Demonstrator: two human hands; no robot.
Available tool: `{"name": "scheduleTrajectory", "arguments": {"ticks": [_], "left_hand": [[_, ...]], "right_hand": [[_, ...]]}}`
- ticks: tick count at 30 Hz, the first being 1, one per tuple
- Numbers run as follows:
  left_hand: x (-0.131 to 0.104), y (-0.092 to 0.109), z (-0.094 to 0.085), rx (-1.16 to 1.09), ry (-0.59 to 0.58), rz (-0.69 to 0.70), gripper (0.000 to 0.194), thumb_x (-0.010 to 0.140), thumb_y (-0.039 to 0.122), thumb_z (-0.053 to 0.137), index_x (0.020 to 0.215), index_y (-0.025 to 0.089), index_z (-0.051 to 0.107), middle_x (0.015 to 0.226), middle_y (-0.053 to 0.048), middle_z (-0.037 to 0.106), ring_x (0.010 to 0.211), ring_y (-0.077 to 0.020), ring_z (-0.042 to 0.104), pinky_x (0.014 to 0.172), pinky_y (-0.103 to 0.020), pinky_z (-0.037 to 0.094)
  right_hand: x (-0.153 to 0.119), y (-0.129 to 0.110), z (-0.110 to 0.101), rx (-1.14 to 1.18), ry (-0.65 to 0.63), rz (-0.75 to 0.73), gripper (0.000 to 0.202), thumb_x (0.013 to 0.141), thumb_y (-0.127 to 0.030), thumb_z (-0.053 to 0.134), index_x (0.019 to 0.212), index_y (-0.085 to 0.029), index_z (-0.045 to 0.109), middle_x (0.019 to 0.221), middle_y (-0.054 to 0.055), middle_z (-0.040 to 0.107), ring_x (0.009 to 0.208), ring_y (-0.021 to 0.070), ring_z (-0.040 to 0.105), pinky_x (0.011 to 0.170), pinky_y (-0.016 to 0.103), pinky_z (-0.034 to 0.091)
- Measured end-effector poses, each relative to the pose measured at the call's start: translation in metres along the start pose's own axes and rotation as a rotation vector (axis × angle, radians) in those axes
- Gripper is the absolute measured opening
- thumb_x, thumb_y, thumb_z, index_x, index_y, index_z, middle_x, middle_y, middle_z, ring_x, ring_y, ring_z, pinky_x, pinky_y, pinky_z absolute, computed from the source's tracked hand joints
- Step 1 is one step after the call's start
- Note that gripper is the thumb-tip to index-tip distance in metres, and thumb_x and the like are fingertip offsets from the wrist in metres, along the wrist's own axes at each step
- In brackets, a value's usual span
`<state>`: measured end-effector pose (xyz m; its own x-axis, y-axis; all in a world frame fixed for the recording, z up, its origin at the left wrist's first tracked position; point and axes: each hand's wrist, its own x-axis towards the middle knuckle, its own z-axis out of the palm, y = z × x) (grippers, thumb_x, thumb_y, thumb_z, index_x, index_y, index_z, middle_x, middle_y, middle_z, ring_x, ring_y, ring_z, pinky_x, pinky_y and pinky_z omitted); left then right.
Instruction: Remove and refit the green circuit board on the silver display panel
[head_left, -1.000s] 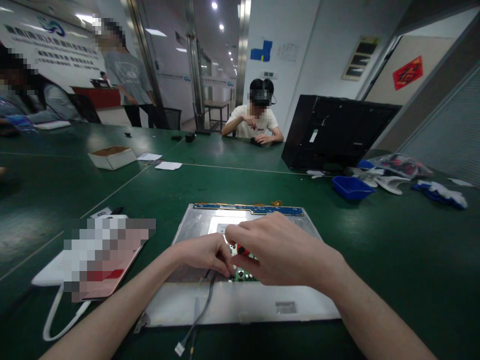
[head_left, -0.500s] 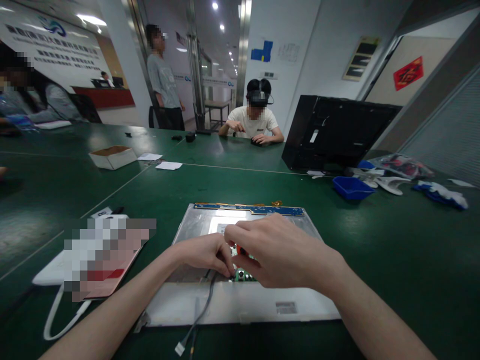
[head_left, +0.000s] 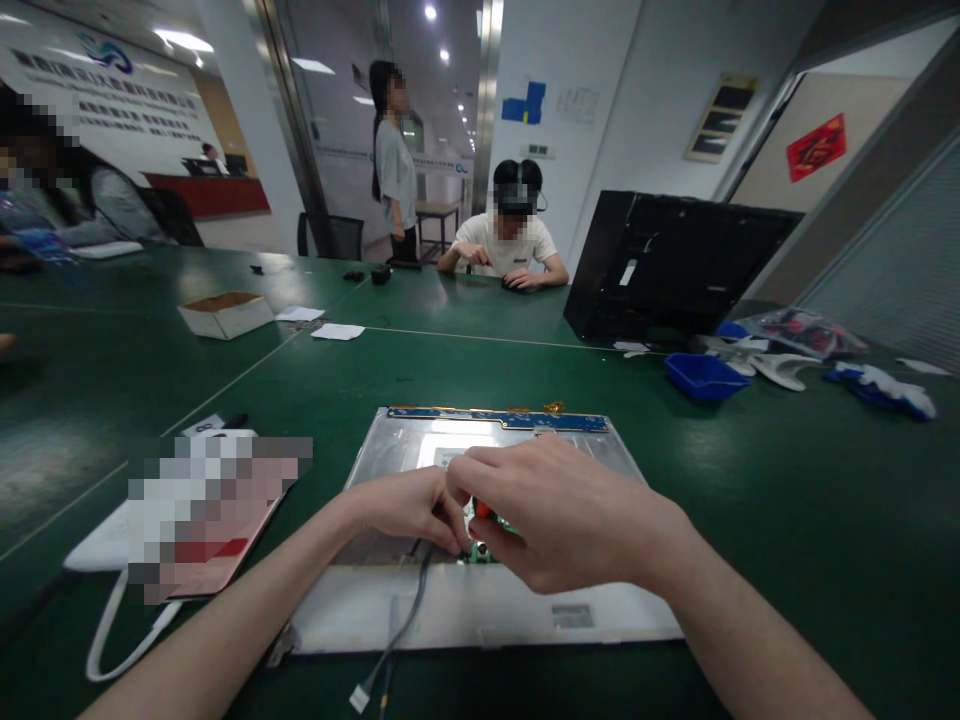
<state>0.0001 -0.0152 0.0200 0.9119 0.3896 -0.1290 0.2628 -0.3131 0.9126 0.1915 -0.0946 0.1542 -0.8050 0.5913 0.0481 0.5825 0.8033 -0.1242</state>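
Our right hand (head_left: 559,515) is closed around a red tool (head_left: 481,508) (its tip is hidden). Our left hand (head_left: 424,508) meets the green circuit board (head_left: 484,552) upon the display panel (head_left: 517,610); its grip we cannot tell. A slipping tool could scratch this board.

dim overall | ceiling lts (head_left: 184,40) bright | soft glare on tbl (head_left: 705,440) | edges warped | pixelated patches
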Motion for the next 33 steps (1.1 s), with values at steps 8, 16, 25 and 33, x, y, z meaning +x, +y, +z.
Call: {"name": "scheduleTrajectory", "arguments": {"ticks": [8,16,25,33], "left_hand": [[-0.0005,-0.0027,-0.001,0.022,-0.01,-0.051,0.012,0.072,0.02,0.074,0.084,0.019,0.075,0.081,-0.001,0.074,0.072,-0.017,0.066,0.068,-0.024,0.05],[0.0,0.0025,0.0005,0.011,0.009,-0.023,0.012,0.07,0.016,0.074,0.082,0.017,0.074,0.077,0.0,0.072,0.072,-0.0165,0.064,0.07,-0.024,0.05],[-0.0009,0.0004,0.0001,0.031,-0.01,-0.108,0.016,0.071,0.018,0.072,0.086,0.018,0.075,0.082,-0.003,0.074,0.075,-0.018,0.065,0.071,-0.027,0.05],[-0.0006,0.0065,0.0003,0.034,0.001,-0.053,0.011,0.073,0.019,0.073,0.084,0.017,0.075,0.079,-0.002,0.072,0.073,-0.0171,0.064,0.071,-0.026,0.05]], "right_hand": [[0.0018,0.0014,-0.0003,-0.043,0.0,0.067,0.01,0.09,-0.028,0.048,0.091,-0.019,0.053,0.08,0.002,0.064,0.063,0.0127,0.051,0.05,0.027,0.022],[-0.0013,0.0011,0.0021,-0.026,0.034,-0.006,0.01,0.08,-0.023,0.052,0.089,-0.019,0.048,0.083,0.001,0.059,0.058,0.0121,0.044,0.047,0.027,0.023],[0.0008,0.0012,0.0046,-0.145,0.066,0.09,0.011,0.09,-0.028,0.046,0.088,-0.019,0.051,0.072,0.001,0.062,0.055,0.0137,0.047,0.047,0.028,0.018],[-0.0016,0.0008,0.0041,-0.076,0.045,-0.002,0.01,0.08,-0.022,0.052,0.088,-0.02,0.046,0.081,0.0,0.06,0.058,0.0129,0.046,0.047,0.027,0.023]]}}
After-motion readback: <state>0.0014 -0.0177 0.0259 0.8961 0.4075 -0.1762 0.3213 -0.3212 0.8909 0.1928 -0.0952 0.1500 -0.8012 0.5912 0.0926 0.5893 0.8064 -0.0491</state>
